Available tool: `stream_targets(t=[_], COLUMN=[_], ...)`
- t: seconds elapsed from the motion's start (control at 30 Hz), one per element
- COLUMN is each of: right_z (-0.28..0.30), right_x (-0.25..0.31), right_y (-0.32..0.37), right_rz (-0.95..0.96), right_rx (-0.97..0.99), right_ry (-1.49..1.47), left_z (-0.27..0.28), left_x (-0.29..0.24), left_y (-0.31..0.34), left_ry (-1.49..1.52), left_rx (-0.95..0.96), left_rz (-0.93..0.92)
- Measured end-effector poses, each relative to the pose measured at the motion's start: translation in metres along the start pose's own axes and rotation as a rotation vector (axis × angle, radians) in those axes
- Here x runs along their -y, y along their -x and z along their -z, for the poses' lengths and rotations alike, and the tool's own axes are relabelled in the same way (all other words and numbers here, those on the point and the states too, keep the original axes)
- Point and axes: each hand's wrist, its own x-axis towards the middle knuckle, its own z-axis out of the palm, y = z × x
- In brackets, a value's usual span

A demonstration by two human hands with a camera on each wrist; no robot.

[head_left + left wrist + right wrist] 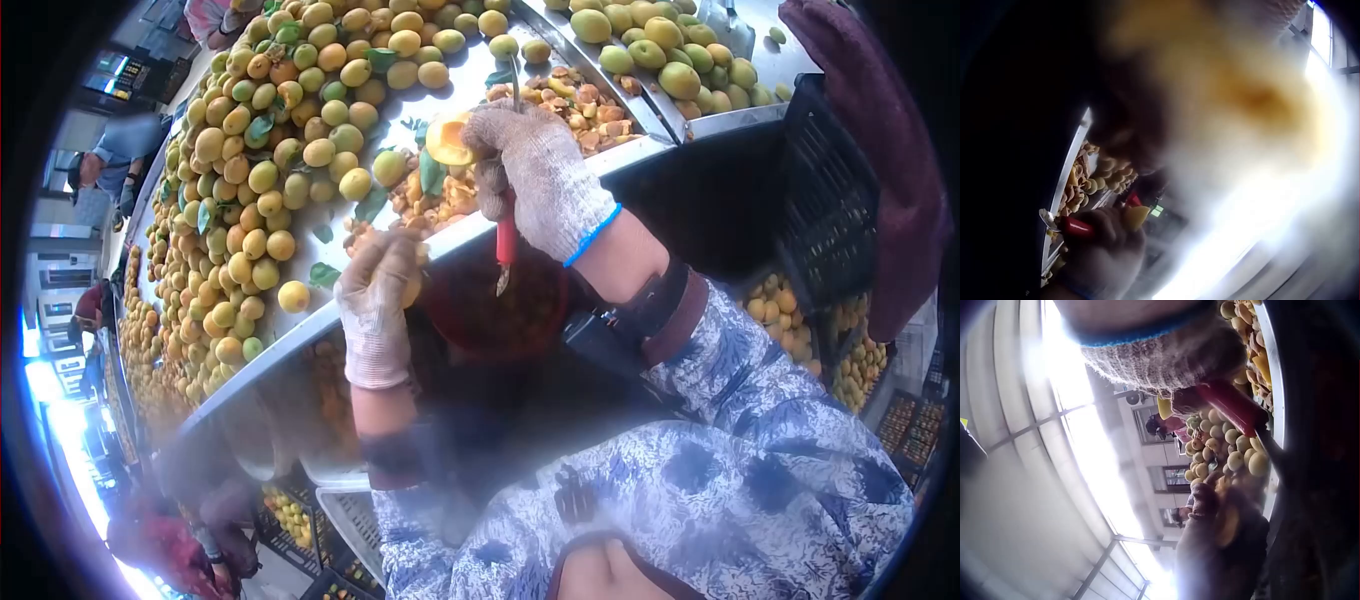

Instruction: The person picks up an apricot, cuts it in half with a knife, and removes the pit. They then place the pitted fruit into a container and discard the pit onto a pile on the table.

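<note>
In the head view my right hand (545,170), in a soiled knit glove with a blue cuff, grips a red-handled pitting tool (506,235). Metal shows at both ends of its handle. The same hand pinches a cut apricot half (450,140), its pale inner face showing. Lower left, my gloved left hand (375,305) holds a yellow apricot piece (412,290) by the table's edge, mostly covered by the fingers. That piece appears as a yellow-orange shape (1227,525) in the right wrist view. A large yellow blur fills much of the left wrist view.
Whole apricots (240,190) heap over the metal table (420,110), with cut pieces (580,105) along its near rim. A red bucket (500,310) stands below the edge. Black crates (825,180) are at right. Other people (100,170) work along the left.
</note>
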Motion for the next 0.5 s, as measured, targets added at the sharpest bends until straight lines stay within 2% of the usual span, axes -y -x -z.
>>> stream_targets(t=[0.07,0.17,0.2,0.23,0.3,0.33,0.37,0.4,0.43,0.5], right_z=[-0.001,0.003,0.003,0.001,-0.005,-0.006,-0.006,-0.007,-0.004,-0.008], right_x=[0.006,0.004,0.005,0.006,0.009,0.009,0.008,0.008,-0.001,-0.005], right_y=[0.001,0.0,0.0,0.001,0.005,0.008,0.012,0.013,0.01,0.014], right_rz=[-0.046,-0.016,0.002,0.001,-0.027,-0.026,-0.019,-0.011,-0.002,0.072], right_rx=[0.011,-0.023,0.008,0.006,-0.035,-0.033,0.05,0.141,0.223,0.386], right_ry=[-0.045,0.0,0.0,-0.003,0.14,0.14,0.288,0.437,0.448,0.752], left_z=[0.004,-0.006,-0.008,-0.007,-0.001,0.001,0.001,0.0,0.0,-0.006], left_x=[-0.008,0.003,0.006,0.007,0.006,0.003,0.002,0.001,0.0,0.003], left_y=[0.002,0.006,0.007,0.006,0.002,0.003,0.003,0.003,0.004,0.004], left_ry=[-0.051,-0.117,-0.109,-0.112,-0.155,-0.102,-0.101,0.043,0.186,0.281], left_rx=[0.345,0.407,0.37,0.373,0.208,0.185,0.18,0.151,0.112,0.168], left_rz=[0.1,0.085,0.014,0.017,0.006,0.02,0.019,0.035,0.048,0.053])
